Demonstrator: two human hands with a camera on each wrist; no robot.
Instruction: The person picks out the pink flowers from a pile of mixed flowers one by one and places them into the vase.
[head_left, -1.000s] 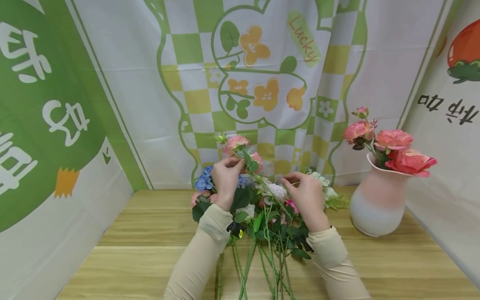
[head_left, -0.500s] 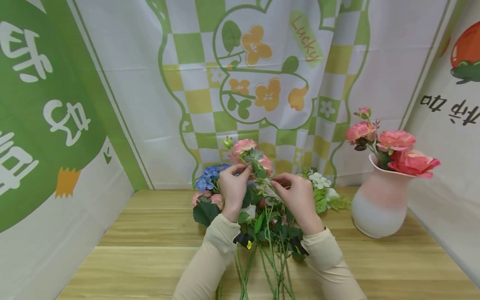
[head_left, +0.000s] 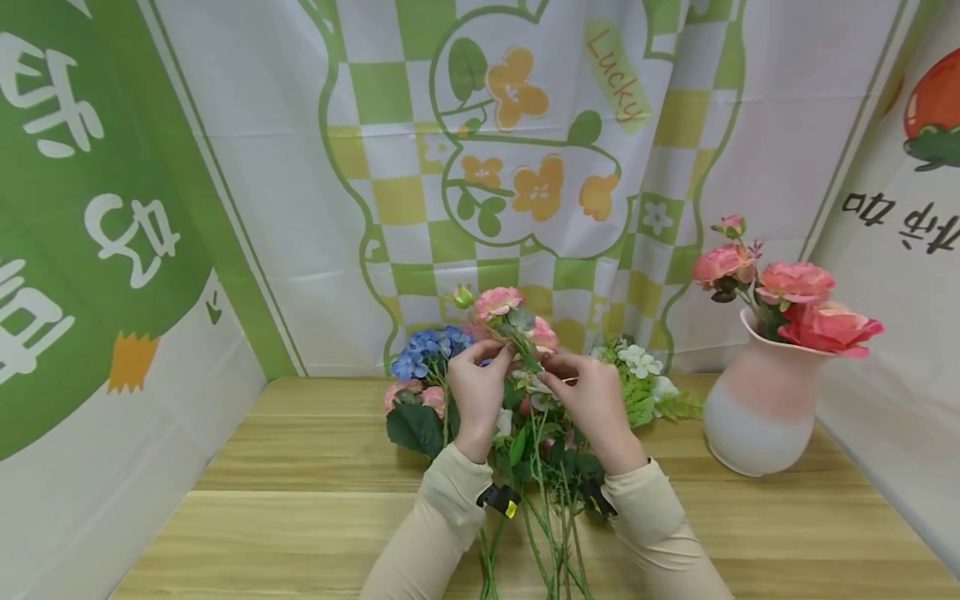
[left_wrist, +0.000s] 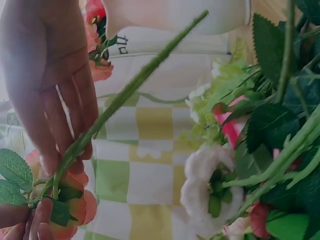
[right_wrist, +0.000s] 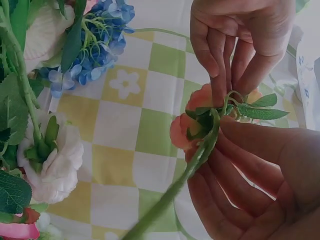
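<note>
In the head view, a stem of artificial pink flowers (head_left: pixel 498 302) with a green bud is held up above a pile of flowers. My left hand (head_left: pixel 477 392) pinches its stem and leaves just under the blooms. Close beside it, my right hand (head_left: pixel 594 404) holds the same stem between thumb and fingers. The right wrist view shows both hands' fingertips meeting at the leafy fork (right_wrist: pixel 215 112) behind the blooms. From there the thick green stem (left_wrist: pixel 130 87) runs out bare past the right hand in the left wrist view.
Beneath the hands lie blue hydrangeas (head_left: pixel 420 354), white flowers (head_left: pixel 639 360) and several long green stems (head_left: pixel 551 533) on the wooden table (head_left: pixel 285 517). At right stands a pink-and-white vase (head_left: pixel 761 408) with coral flowers (head_left: pixel 795 283). A checked cloth (head_left: pixel 397 200) hangs behind.
My left hand has moved right with the pink flowers, and my right hand has come left along the stem. The two hands are now nearly touching.
</note>
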